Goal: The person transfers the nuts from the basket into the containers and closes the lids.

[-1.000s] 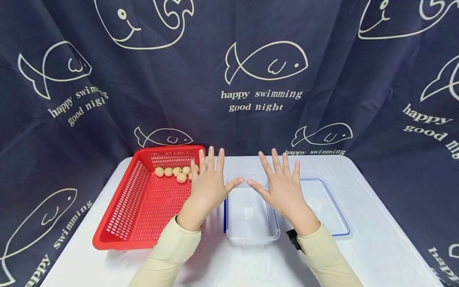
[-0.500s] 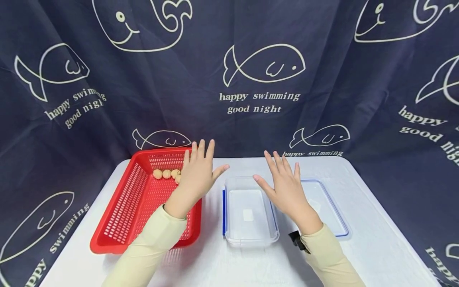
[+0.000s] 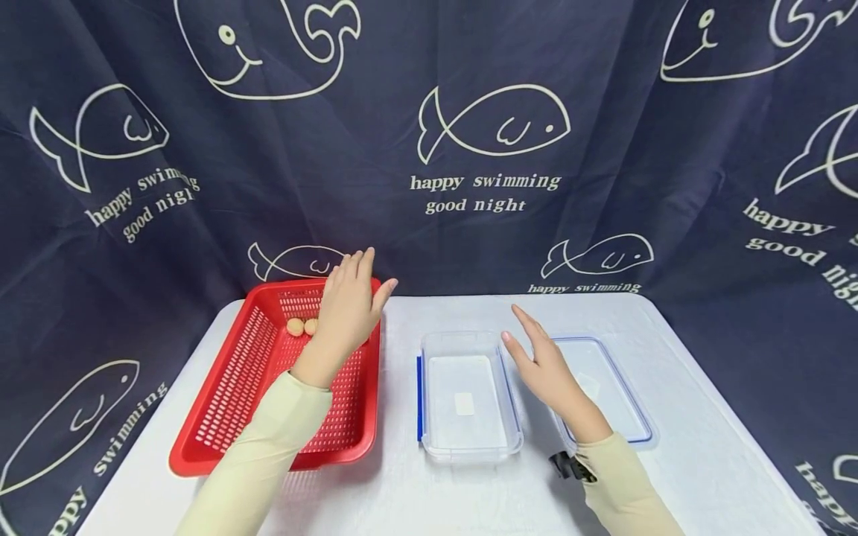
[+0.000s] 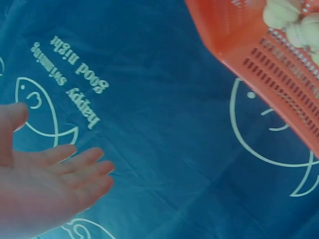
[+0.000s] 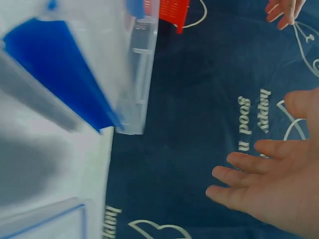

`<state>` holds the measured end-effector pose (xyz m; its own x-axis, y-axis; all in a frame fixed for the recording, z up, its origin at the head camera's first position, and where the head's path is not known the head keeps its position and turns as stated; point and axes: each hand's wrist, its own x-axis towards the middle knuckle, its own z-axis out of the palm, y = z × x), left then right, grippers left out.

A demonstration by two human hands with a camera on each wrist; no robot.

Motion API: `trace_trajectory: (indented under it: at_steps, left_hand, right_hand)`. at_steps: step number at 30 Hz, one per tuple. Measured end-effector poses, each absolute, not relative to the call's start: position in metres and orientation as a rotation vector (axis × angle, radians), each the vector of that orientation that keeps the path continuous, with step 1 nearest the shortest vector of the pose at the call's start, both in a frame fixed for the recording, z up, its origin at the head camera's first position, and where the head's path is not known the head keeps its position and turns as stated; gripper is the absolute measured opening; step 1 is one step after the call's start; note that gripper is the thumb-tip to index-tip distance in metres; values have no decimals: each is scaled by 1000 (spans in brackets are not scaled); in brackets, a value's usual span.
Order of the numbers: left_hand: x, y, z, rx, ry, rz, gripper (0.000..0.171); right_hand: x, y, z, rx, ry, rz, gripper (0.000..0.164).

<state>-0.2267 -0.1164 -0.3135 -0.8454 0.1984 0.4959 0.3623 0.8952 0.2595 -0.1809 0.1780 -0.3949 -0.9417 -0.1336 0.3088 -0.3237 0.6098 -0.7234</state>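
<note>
My left hand hovers over the right side of the red plastic basket, fingers straight and thumb apart, holding nothing. Walnuts lie at the basket's back; the hand and forearm hide some of them in the head view. In the left wrist view, several walnuts show at the top right, apart from the fingers. My right hand is raised between the clear plastic container and its blue-edged lid, with straight fingers and nothing in them.
The container has a blue latch hanging along its left side. A white-covered table carries everything. Behind its back edge hangs a dark blue curtain with fish drawings. A black strap is on the right wrist.
My left hand has moved left, from beside the basket's right rim to above it, covering more walnuts. My right hand has shifted slightly right and lower and turned sideways, its fingers closer together.
</note>
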Motion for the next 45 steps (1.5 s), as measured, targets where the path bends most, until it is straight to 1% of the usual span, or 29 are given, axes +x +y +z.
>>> trace_trajectory:
  at_steps: [7,12,18,25,30,45]
  left_hand:
    - [-242,-132,-318,-384,-2506,-529,58]
    - [-254,-147,-326,-388,-2463,-584,54]
    - [-269,-173,-338,-439,-2464,-641,52]
    - [-283,-198,-351,-470,-2451,-760,48]
    - [-290,-212,-361,-403,-2454,-865,45]
    - [-303,-241,-388,-161,-2445,-1210,43]
  right_hand:
    - [-182,182,-411,292,-2518,1539,52]
    - [-182,182,-424,215,-2484,1724,51]
    - [-180,180,-442,121,-2517,1793,51]
    - [-175,180,-454,83,-2550,1842,50]
    - [-172,178,-458,98,-2522,1881,47]
    - [-169,175,-466,90,-2509,1919,47]
